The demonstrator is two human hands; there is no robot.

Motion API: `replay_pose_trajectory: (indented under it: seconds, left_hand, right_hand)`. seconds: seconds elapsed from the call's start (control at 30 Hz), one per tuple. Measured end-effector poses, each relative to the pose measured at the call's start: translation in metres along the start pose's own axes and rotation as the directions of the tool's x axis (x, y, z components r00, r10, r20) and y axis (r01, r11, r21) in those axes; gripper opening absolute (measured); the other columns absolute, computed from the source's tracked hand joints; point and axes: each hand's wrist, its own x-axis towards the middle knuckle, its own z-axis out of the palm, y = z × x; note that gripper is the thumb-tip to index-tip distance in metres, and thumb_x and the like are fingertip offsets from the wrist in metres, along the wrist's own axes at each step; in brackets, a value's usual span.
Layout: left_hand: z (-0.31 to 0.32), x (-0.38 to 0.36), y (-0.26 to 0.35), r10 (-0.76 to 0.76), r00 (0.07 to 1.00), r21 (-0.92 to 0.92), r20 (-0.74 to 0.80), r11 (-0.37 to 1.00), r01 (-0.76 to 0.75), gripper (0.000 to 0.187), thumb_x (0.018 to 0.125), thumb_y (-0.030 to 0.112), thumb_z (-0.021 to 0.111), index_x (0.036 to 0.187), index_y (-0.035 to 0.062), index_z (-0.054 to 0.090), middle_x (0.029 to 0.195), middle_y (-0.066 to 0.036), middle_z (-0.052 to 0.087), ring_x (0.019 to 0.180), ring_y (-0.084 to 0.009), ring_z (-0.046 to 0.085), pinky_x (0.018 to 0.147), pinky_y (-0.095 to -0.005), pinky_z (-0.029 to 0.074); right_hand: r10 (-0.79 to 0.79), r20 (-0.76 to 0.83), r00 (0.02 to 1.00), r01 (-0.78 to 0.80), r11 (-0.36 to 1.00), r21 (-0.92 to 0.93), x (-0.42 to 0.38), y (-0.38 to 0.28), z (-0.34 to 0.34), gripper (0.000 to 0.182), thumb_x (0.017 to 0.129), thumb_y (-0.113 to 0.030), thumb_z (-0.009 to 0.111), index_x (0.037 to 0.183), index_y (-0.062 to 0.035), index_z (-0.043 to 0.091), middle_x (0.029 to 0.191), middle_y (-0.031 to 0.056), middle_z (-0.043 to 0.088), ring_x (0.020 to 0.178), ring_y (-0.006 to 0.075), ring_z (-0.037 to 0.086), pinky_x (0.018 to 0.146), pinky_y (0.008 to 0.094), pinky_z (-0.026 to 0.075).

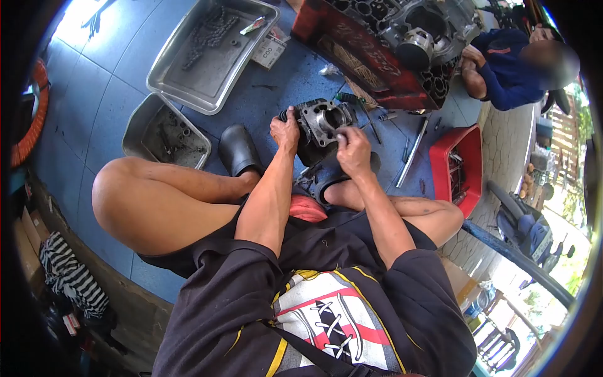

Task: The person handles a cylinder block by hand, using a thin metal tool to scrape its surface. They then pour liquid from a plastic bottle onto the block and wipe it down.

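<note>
My left hand (285, 131) grips the left side of a metal engine cylinder (321, 122), its fingers wrapped around the finned edge. The cylinder is tilted with its round bore and bolt-holed flange facing up toward me. At the flange's lower right, my right hand (355, 149) is closed in a pinch against the bore's rim. Whatever sits between those fingertips is too small to make out. Just beyond the cylinder lies a green-handled screwdriver (347, 98) on the blue floor.
A metal tray (217, 100) with a chain and a smaller bin (135, 135) of parts stand left. Ahead is a red crate (402, 94) bearing engine castings (418, 50). Rightward are a long metal bar (412, 154), a red bin (474, 151) and a seated person (509, 66).
</note>
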Motion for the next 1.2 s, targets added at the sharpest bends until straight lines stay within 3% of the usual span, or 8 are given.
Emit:
replay_pose_trajectory:
  seconds: [0.13, 0.37, 0.5, 0.53, 0.63, 0.7, 0.87, 1.2]
  left_hand:
    - [-0.007, 0.006, -0.028, -0.111, 0.993, -0.169, 0.039, 0.979, 0.116, 0.072, 0.083, 0.054, 0.067, 0.113, -0.0118, 0.062, 0.11, -0.031, 0.065, 0.108, -0.0421, 0.062, 0.095, -0.0441, 0.047]
    - [-0.033, 0.015, -0.014, -0.112, 0.993, 0.191, 0.035, 0.976, 0.104, 0.066, 0.086, 0.052, 0.063, 0.106, -0.0117, 0.066, 0.11, -0.032, 0.064, 0.105, -0.0428, 0.063, 0.094, -0.0442, 0.048]
    - [-0.044, 0.008, 0.01, -0.048, 0.998, 0.375, 0.026, 0.927, 0.035, 0.063, 0.089, 0.048, 0.059, 0.111, -0.0102, 0.064, 0.113, -0.032, 0.063, 0.108, -0.0429, 0.061, 0.096, -0.0454, 0.046]
    - [-0.045, 0.005, 0.016, 0.165, 0.986, 0.379, -0.022, 0.914, -0.144, 0.061, 0.09, 0.047, 0.058, 0.114, -0.0091, 0.061, 0.115, -0.03, 0.062, 0.11, -0.0421, 0.059, 0.098, -0.0455, 0.044]
    - [-0.047, 0.003, 0.038, 0.519, 0.855, 0.395, 0.008, 0.784, -0.479, 0.053, 0.093, 0.042, 0.055, 0.121, -0.0037, 0.057, 0.117, -0.026, 0.06, 0.113, -0.0403, 0.054, 0.099, -0.0458, 0.041]
    - [-0.04, -0.007, 0.05, 0.766, 0.599, 0.278, 0.234, 0.538, -0.796, 0.047, 0.094, 0.04, 0.055, 0.118, -0.0004, 0.06, 0.113, -0.025, 0.061, 0.108, -0.0409, 0.056, 0.095, -0.0473, 0.043]
    - [-0.01, -0.031, 0.045, 0.735, 0.577, 0.275, 0.357, 0.508, -0.817, 0.036, 0.093, 0.036, 0.056, 0.106, 0.0046, 0.066, 0.106, -0.02, 0.062, 0.102, -0.0385, 0.057, 0.089, -0.047, 0.045]
    - [-0.009, -0.033, 0.042, 0.806, 0.547, 0.211, 0.228, 0.507, -0.836, 0.026, 0.093, 0.029, 0.056, 0.099, 0.0073, 0.068, 0.104, -0.014, 0.062, 0.1, -0.0337, 0.057, 0.089, -0.0439, 0.043]
  right_hand:
    - [0.213, -0.097, 0.972, -0.209, 0.976, 0.055, -0.01, 0.017, -0.004, 0.015, 0.084, -0.003, 0.057, 0.096, 0.0009, 0.065, 0.091, 0.0182, 0.068, 0.087, 0.0372, 0.064, 0.079, 0.0423, 0.051]
    - [0.527, 0.045, 0.849, -0.497, 0.764, 0.411, -0.028, 0.054, 0.021, 0.035, 0.077, -0.004, 0.067, 0.11, 0.0036, 0.064, 0.088, 0.0145, 0.071, 0.08, 0.0239, 0.07, 0.074, 0.0335, 0.054]
    - [0.427, 0.006, 0.904, -0.406, 0.855, 0.323, -0.011, 0.047, 0.005, 0.031, 0.075, -0.004, 0.065, 0.105, 0.0043, 0.065, 0.087, 0.0163, 0.07, 0.082, 0.0288, 0.068, 0.077, 0.0373, 0.054]
    - [0.274, -0.015, 0.962, -0.266, 0.945, 0.192, -0.007, 0.051, 0.004, 0.028, 0.075, -0.004, 0.064, 0.102, 0.0042, 0.066, 0.087, 0.0171, 0.07, 0.084, 0.0312, 0.067, 0.079, 0.0395, 0.053]
    - [0.037, -0.026, 0.999, -0.035, 0.996, 0.076, 0.003, 0.054, 0.005, 0.02, 0.076, -0.006, 0.06, 0.093, 0.0021, 0.068, 0.087, 0.0182, 0.068, 0.09, 0.0357, 0.062, 0.085, 0.0433, 0.05]
    - [-0.039, 0.049, 0.998, 0.045, 0.991, -0.125, 0.009, 0.051, 0.008, 0.017, 0.079, -0.007, 0.058, 0.092, -0.0002, 0.067, 0.089, 0.0169, 0.067, 0.091, 0.0339, 0.062, 0.084, 0.0416, 0.049]
    - [-0.338, 0.154, 0.928, 0.368, 0.894, -0.256, -0.011, 0.035, 0.017, 0.008, 0.076, -0.007, 0.055, 0.081, -0.0044, 0.06, 0.085, 0.0129, 0.061, 0.086, 0.0314, 0.06, 0.08, 0.0407, 0.05]
    - [-0.318, 0.2, 0.927, 0.35, 0.923, -0.157, 0.006, 0.056, 0.015, 0.016, 0.074, 0.0, 0.053, 0.089, 0.0011, 0.059, 0.09, 0.0195, 0.06, 0.09, 0.0363, 0.059, 0.082, 0.0424, 0.05]
